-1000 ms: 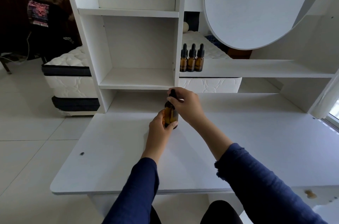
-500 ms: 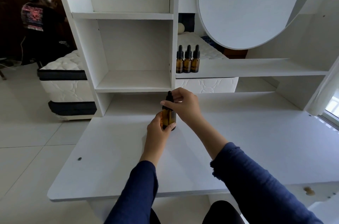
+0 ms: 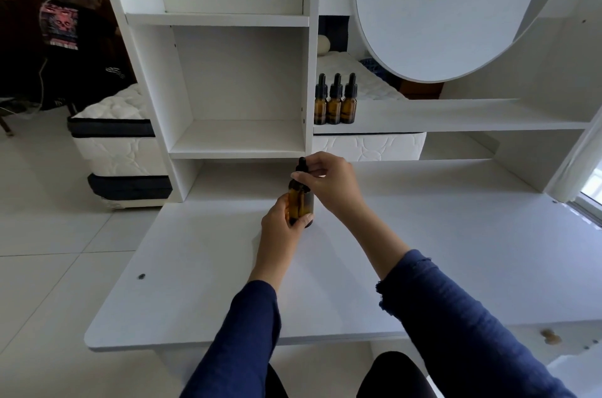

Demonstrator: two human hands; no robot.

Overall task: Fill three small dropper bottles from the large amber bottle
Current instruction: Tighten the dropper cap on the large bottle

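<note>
The large amber bottle (image 3: 300,202) stands upright on the white desk (image 3: 423,251), near the back middle. My left hand (image 3: 281,221) grips its body from the left. My right hand (image 3: 329,184) pinches its black dropper cap (image 3: 301,166) from the right. Three small amber dropper bottles (image 3: 335,102) with black caps stand in a tight row at the left end of the long shelf (image 3: 456,119) behind.
A white shelf unit (image 3: 237,137) with open compartments rises at the back left. A large round white panel (image 3: 449,6) hangs above the long shelf. A mattress (image 3: 120,150) lies on the floor beyond, and a person (image 3: 65,29) sits far left.
Both hands stay on the large bottle; the right hand's fingers have shifted slightly around the cap. The camera has tilted a little.
</note>
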